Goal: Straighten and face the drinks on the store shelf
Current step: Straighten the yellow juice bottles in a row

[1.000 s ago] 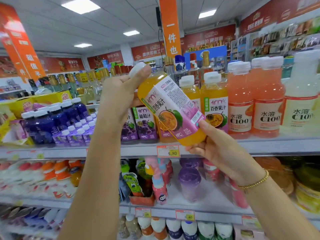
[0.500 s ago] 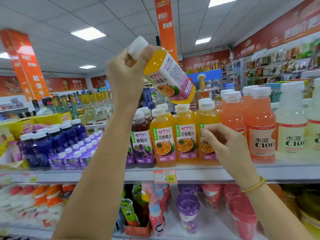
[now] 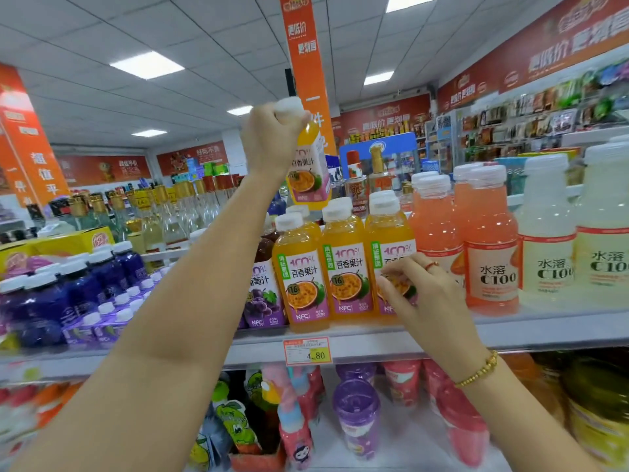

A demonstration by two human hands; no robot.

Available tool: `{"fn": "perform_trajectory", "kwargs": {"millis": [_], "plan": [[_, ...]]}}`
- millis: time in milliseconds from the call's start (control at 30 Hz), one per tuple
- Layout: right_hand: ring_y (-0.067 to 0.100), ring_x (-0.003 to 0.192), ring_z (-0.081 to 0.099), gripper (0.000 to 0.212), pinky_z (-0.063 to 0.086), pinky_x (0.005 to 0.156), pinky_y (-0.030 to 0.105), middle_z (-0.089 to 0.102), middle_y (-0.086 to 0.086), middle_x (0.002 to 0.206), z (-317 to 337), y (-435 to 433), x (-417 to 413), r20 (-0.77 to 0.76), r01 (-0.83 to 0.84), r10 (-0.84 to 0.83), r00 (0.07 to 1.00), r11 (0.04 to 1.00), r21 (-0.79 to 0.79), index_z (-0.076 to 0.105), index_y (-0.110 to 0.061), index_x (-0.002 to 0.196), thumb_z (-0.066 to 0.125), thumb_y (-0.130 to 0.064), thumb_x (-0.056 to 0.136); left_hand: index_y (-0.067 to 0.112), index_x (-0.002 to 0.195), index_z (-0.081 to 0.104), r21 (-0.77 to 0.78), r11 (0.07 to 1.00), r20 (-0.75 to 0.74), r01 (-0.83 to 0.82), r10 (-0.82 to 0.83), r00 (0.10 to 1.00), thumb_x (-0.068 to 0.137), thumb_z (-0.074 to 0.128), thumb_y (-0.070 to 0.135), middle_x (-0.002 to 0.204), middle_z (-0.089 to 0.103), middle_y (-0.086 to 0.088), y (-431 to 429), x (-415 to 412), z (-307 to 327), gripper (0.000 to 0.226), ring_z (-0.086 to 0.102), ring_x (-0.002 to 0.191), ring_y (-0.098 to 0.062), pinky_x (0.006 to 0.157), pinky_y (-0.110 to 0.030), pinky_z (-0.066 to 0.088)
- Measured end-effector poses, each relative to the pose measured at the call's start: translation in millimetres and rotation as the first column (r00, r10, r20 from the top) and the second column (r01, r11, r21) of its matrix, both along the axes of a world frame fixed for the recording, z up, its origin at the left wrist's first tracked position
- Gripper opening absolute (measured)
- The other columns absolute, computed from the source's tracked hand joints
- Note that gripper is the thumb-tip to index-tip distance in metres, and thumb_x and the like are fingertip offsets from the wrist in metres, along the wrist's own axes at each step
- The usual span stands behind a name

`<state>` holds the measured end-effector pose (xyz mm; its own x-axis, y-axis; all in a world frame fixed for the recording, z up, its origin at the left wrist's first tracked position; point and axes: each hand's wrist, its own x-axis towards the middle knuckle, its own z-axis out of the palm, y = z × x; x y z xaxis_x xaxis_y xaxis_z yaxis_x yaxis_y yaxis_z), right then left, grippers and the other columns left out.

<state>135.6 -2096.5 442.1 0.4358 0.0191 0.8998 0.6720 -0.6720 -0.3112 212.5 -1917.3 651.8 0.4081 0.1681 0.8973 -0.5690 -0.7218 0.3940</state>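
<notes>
A white-capped orange plastic juice bottle (image 3: pixel 308 172) is gripped at 12 o'clock by the left hand (image 3: pixel 272 137) above a grey metal shelf (image 3: pixel 544 330), beneath a white-tiled ceiling (image 3: pixel 102 28); a shelved orange bottle (image 3: pixel 388 233) is clasped by the right hand (image 3: pixel 429 294).

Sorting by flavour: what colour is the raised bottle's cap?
White cap, clearest in head view.

An orange hanging banner (image 3: pixel 303 63) drops from a tiled ceiling lit by panel lights (image 3: pixel 147 64). Red wall signs (image 3: pixel 384 117) ring the store, with clear liquor bottles (image 3: pixel 163 212) and a packed snack rack (image 3: pixel 544 114) beyond.
</notes>
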Motion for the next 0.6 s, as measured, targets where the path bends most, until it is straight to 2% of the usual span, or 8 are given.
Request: {"fn": "perform_trajectory", "kwargs": {"millis": [67,133,200,300,433,533,600], "plan": [[0.012,0.074,0.057,0.009,0.045,0.066,0.018,0.061,-0.002,0.086,-1,-1,-1,-0.015,-0.003,0.002,1.000,1.000,-0.015,0.067,-0.011,0.090,0.069,-0.017,0.084,0.019,0.054,0.049,0.047,0.998,-0.096,-0.048,0.052,0.994,0.081,0.071,0.032,0.053,0.045,0.012,1,14,-8,0.037,0.042,0.045,0.002,0.042,-0.008,0.033],[0.011,0.075,0.056,0.009,0.043,0.067,0.018,0.062,-0.002,0.087,-2,-3,-2,-0.027,-0.011,0.010,1.000,1.000,-0.025,0.066,-0.011,0.091,0.068,-0.018,0.085,0.018,0.055,0.047,0.085,0.990,-0.203,-0.109,0.125,0.971,0.080,0.073,0.031,0.053,0.047,0.008,4,29,-17,0.038,0.043,0.047,-0.001,0.042,-0.009,0.033],[0.009,0.075,0.055,0.009,0.042,0.067,0.018,0.061,-0.002,0.087,-4,-4,-4,-0.021,-0.004,0.003,1.000,0.999,-0.042,0.066,-0.011,0.092,0.067,-0.018,0.086,0.016,0.057,0.043,0.132,0.978,-0.294,-0.164,0.196,0.936,0.078,0.075,0.033,0.055,0.047,0.004,9,40,-24,0.042,0.043,0.049,-0.007,0.047,-0.018,0.037],[0.009,0.074,0.057,0.014,0.042,0.066,0.016,0.062,-0.003,0.088,-8,-6,-4,-0.023,0.014,-0.015,1.000,0.998,-0.068,0.065,-0.013,0.093,0.061,-0.025,0.086,0.014,0.059,0.041,0.194,0.961,-0.429,-0.197,0.263,0.864,0.075,0.078,0.033,0.058,0.044,0.002,16,48,-31,0.045,0.039,0.052,-0.008,0.047,-0.021,0.032],[0.011,0.076,0.061,0.020,0.039,0.069,0.010,0.063,-0.002,0.090,-15,-5,-4,-0.045,0.014,-0.017,0.999,0.997,-0.070,0.065,-0.011,0.095,0.058,-0.027,0.085,0.012,0.064,0.040,0.361,0.903,-0.538,-0.234,0.406,0.739,0.073,0.080,0.031,0.064,0.043,0.000,20,50,-34,0.045,0.044,0.060,-0.012,0.052,-0.026,0.041],[0.013,0.077,0.062,0.021,0.048,0.068,0.020,0.063,-0.001,0.091,-17,-4,-3,-0.062,-0.007,0.003,0.998,0.998,-0.066,0.065,-0.011,0.097,0.057,-0.027,0.087,0.008,0.067,0.044,0.437,0.867,-0.597,-0.239,0.478,0.645,0.081,0.072,0.024,0.065,0.046,-0.002,22,51,-37,0.035,0.046,0.057,-0.013,0.047,-0.024,0.039],[0.012,0.077,0.060,0.019,0.048,0.067,0.022,0.062,-0.001,0.091,-19,-3,-2,-0.063,-0.007,0.003,0.998,0.998,-0.067,0.065,-0.011,0.098,0.059,-0.025,0.088,0.004,0.074,0.051,0.473,0.854,-0.633,-0.216,0.500,0.591,0.084,0.066,0.024,0.066,0.051,-0.005,24,49,-36,0.027,0.050,0.056,-0.014,0.047,-0.023,0.040]]}}
